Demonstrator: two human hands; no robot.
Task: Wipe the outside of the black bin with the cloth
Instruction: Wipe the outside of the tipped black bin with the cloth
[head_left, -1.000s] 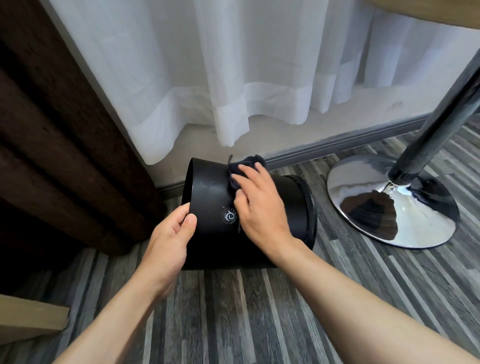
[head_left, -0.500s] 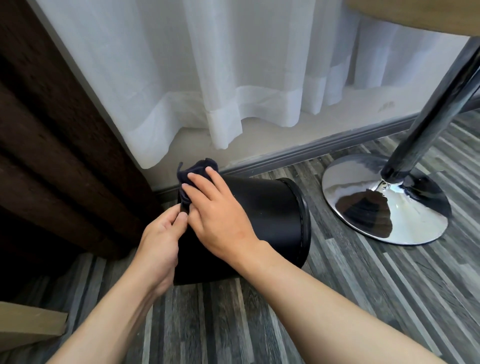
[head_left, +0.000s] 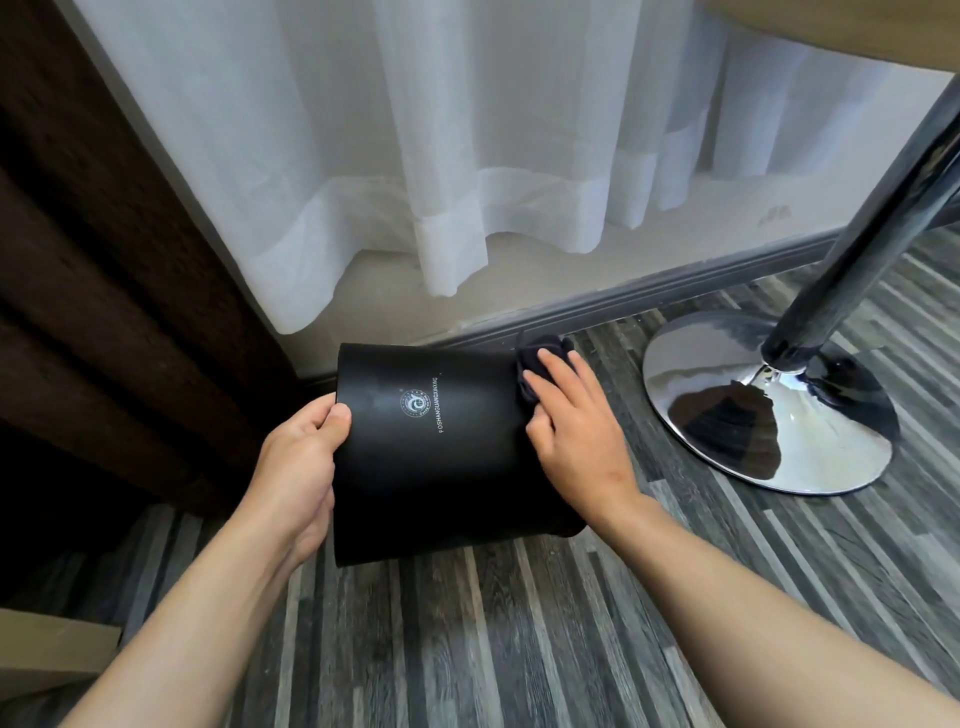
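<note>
The black bin (head_left: 436, 467) lies on its side on the grey wood-look floor, its white logo and lettering facing up. My left hand (head_left: 301, 462) grips the bin's left end, thumb on the wall. My right hand (head_left: 576, 426) presses a dark cloth (head_left: 535, 364) flat against the bin's upper right end, fingers spread over it. Most of the cloth is hidden under my fingers.
A chrome table base (head_left: 769, 405) with a dark pole (head_left: 852, 249) stands close on the right. A white sheer curtain (head_left: 467, 156) and grey skirting (head_left: 649, 296) run behind the bin. A brown curtain (head_left: 93, 312) hangs at the left. A cardboard edge (head_left: 47, 654) shows at lower left.
My right hand has slid the cloth from the bin's left end across to its right end. The bin has turned a little, so the logo shows again. My left hand keeps hold.
</note>
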